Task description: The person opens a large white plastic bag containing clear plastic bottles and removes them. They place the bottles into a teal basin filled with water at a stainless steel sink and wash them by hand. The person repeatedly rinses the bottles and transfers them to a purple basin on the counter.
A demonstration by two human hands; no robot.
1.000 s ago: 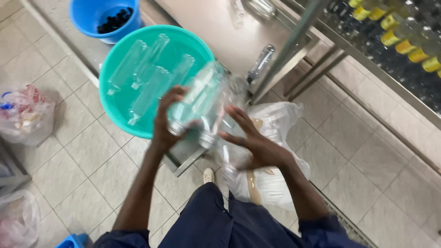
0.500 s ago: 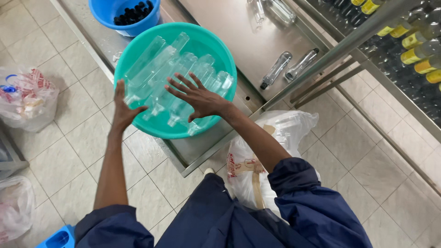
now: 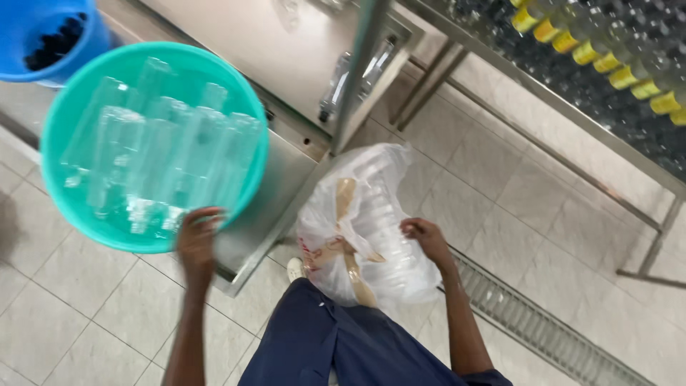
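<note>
L hand (image 3: 196,239) grips near rim of teal basin (image 3: 64,207), fingers curled over the edge; basin sits on steel bench (image 3: 271,43), full of clear plastic bottles (image 3: 153,154) lying on their sides. R hand (image 3: 426,239) rests on white plastic bag (image 3: 357,214) of bottles on the floor, fingers loosely bent; can't tell if it's gripping anything.

I see a blue bucket (image 3: 43,36) w/ dark caps top left, yellow-capped bottles (image 3: 607,61) on a steel rack at right, floor drain grate (image 3: 529,325) below.
</note>
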